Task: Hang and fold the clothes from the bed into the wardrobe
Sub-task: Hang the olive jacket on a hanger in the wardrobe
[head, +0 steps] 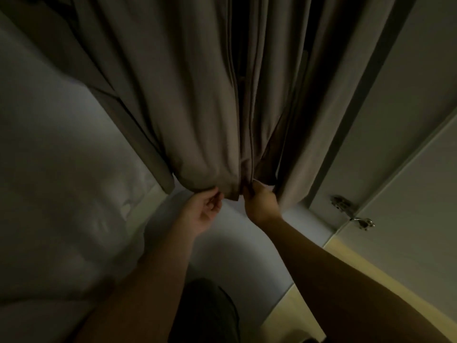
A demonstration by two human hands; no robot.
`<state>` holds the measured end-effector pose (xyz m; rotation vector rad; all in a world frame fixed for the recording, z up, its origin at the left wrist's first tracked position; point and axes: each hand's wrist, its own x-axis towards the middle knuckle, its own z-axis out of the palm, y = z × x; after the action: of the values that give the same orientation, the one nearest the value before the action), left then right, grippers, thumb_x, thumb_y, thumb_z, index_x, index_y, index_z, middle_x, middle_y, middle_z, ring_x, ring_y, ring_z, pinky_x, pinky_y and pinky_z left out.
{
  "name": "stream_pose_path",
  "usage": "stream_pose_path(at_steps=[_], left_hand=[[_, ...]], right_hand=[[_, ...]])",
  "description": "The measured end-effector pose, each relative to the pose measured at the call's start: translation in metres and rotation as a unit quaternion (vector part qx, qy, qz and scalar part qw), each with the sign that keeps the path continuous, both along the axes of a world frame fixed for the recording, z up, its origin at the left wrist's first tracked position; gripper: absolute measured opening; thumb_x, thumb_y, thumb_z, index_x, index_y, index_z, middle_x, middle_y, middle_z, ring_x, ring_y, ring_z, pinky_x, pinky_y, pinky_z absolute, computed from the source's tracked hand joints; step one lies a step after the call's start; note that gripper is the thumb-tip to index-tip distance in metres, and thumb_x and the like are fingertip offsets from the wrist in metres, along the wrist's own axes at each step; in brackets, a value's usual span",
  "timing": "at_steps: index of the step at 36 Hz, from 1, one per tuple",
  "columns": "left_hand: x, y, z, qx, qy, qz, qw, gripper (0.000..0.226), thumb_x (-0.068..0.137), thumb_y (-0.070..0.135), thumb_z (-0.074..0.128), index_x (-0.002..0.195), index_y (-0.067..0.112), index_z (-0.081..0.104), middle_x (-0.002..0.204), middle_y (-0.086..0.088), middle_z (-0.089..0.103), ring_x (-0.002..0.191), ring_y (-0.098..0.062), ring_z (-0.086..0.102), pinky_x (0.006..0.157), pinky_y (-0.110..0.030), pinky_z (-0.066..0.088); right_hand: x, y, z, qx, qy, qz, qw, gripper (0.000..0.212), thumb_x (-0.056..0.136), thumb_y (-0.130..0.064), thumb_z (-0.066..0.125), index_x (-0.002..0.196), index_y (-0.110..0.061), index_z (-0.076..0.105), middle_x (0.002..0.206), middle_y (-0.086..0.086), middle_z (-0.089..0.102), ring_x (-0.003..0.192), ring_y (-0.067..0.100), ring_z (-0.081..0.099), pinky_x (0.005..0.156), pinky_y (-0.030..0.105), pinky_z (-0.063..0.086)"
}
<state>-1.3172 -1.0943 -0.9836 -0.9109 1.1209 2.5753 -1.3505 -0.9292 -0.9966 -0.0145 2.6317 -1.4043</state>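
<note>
The largest thing before us is a long grey-brown fabric (197,95) that hangs in deep, soft folds above both hands and fills the upper view. In this dim light we cannot tell whether it is one garment, several on a rail, or a curtain. To the outer side of the left hand lies the white padded bed (49,194), and on the part we see we can make out no clothing. On the outer side of the right hand stand the flat white wardrobe door panels (408,120). Below that hand's forearm runs a strip of pale yellow floor (346,268).

Our left hand (205,214) is curled, palm turned upward, and pinches the lower hem of the fabric between thumb and fingertips. Our right hand (259,206), just beside it, has its fingers closed round a bunched fold of the same hem. A small silver metal hinge (346,206) sits on the door edge, just outward of the right hand.

We judge that this piece is already hung and that we are pulling its hem straight. No folded pile is in view, so the folding seems not yet done. Much of the bed lies out of frame, so we cannot say how many clothes remain.
</note>
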Motion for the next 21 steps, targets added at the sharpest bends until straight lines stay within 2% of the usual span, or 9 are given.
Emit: stream_pose_path(at_steps=[3, 6, 9, 11, 14, 17, 19, 21], left_hand=[[0.009, 0.01, -0.007, -0.005, 0.005, -0.036, 0.999, 0.037, 0.068, 0.01, 0.082, 0.104, 0.006, 0.074, 0.088, -0.01, 0.074, 0.076, -0.019, 0.072, 0.069, -0.031, 0.058], [0.023, 0.021, -0.015, -0.083, 0.03, -0.088, 0.992, 0.036, 0.078, 0.028, 0.079, 0.112, 0.017, 0.074, 0.1, -0.006, 0.075, 0.085, -0.018, 0.071, 0.076, -0.033, 0.056], [0.032, 0.032, -0.016, -0.15, 0.066, -0.113, 0.98, 0.034, 0.096, 0.037, 0.059, 0.125, 0.02, 0.064, 0.113, -0.006, 0.074, 0.098, -0.019, 0.073, 0.084, -0.036, 0.052], [0.037, 0.035, -0.013, -0.167, 0.091, -0.113, 0.975, 0.036, 0.1, 0.038, 0.051, 0.128, 0.018, 0.062, 0.116, -0.008, 0.073, 0.106, -0.021, 0.071, 0.093, -0.04, 0.051], [0.044, 0.036, -0.008, -0.183, 0.136, -0.117, 0.967, 0.034, 0.095, 0.028, 0.059, 0.127, 0.015, 0.064, 0.121, -0.008, 0.071, 0.114, -0.022, 0.067, 0.098, -0.039, 0.05], [0.047, 0.04, -0.01, -0.252, 0.133, -0.08, 0.955, 0.033, 0.088, 0.009, 0.07, 0.12, 0.014, 0.067, 0.113, -0.007, 0.073, 0.108, -0.024, 0.069, 0.095, -0.04, 0.054], [0.047, 0.042, -0.01, -0.311, 0.094, -0.049, 0.945, 0.028, 0.085, 0.014, 0.075, 0.113, 0.014, 0.069, 0.102, -0.004, 0.075, 0.099, -0.023, 0.071, 0.089, -0.04, 0.057], [0.047, 0.04, -0.009, -0.352, 0.071, -0.035, 0.933, 0.025, 0.084, 0.021, 0.076, 0.108, 0.014, 0.07, 0.093, -0.003, 0.074, 0.085, -0.017, 0.07, 0.08, -0.036, 0.057]], right_hand=[[0.017, 0.009, 0.002, 0.04, 0.025, 0.008, 0.999, 0.012, 0.105, -0.034, 0.038, 0.102, -0.029, 0.049, 0.081, -0.007, 0.059, 0.07, 0.013, 0.061, 0.067, 0.034, 0.056], [0.041, 0.018, -0.001, 0.076, 0.061, 0.047, 0.994, 0.01, 0.105, -0.028, 0.041, 0.113, -0.026, 0.046, 0.093, -0.003, 0.059, 0.077, 0.014, 0.06, 0.067, 0.03, 0.053], [0.058, 0.031, -0.005, 0.089, 0.063, 0.117, 0.987, 0.042, 0.095, -0.005, 0.052, 0.132, -0.021, 0.043, 0.113, -0.004, 0.05, 0.087, 0.006, 0.05, 0.072, 0.013, 0.041], [0.065, 0.034, -0.002, 0.101, 0.07, 0.149, 0.981, 0.055, 0.09, 0.004, 0.053, 0.137, -0.022, 0.043, 0.114, -0.004, 0.05, 0.091, 0.008, 0.053, 0.074, 0.011, 0.042], [0.066, 0.031, 0.004, 0.093, 0.135, 0.154, 0.974, 0.038, 0.096, -0.001, 0.055, 0.13, -0.017, 0.054, 0.11, 0.001, 0.064, 0.092, 0.009, 0.061, 0.075, 0.007, 0.042], [0.067, 0.028, 0.008, 0.086, 0.143, 0.141, 0.976, 0.033, 0.1, -0.013, 0.054, 0.133, -0.014, 0.052, 0.116, 0.005, 0.067, 0.1, 0.016, 0.066, 0.082, 0.018, 0.047], [0.067, 0.025, 0.01, 0.092, 0.152, 0.119, 0.977, 0.037, 0.101, -0.018, 0.053, 0.137, -0.015, 0.047, 0.119, 0.005, 0.067, 0.099, 0.013, 0.065, 0.079, 0.019, 0.049], [0.066, 0.021, 0.01, 0.084, 0.187, 0.099, 0.974, 0.035, 0.101, -0.019, 0.054, 0.134, -0.013, 0.046, 0.113, 0.006, 0.068, 0.086, 0.007, 0.061, 0.068, 0.012, 0.044]])
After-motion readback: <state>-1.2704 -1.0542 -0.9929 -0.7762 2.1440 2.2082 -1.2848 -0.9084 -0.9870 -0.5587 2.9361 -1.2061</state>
